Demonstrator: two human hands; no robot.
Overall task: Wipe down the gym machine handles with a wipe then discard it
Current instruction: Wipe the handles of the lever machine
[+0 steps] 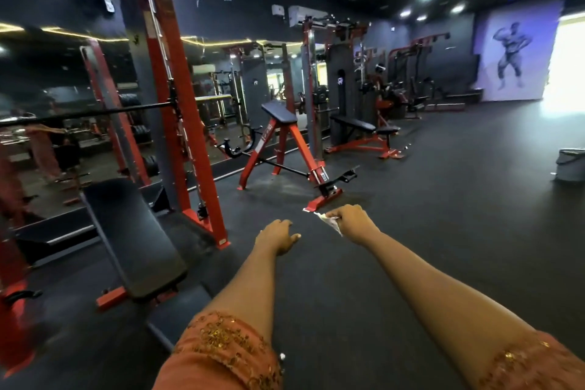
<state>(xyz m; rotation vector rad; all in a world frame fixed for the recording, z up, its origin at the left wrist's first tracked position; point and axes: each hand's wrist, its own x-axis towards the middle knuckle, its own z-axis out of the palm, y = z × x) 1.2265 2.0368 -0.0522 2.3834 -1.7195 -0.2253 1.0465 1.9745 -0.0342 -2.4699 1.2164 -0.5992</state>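
Currently we hold wipe (332, 223) pinched in right grip (351, 222), out over floor (443, 206), touching no handle. Left grip (278, 236) loose, holding nothing. We judge: transit step. Next move: reach red machine (304, 149) ahead, or turn toward grey bin (569, 165) at right.

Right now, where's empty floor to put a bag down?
The widest bare floor lies to the right, between the red A-frame machine and the grey bucket. The left is crowded with the black bench and red rack.
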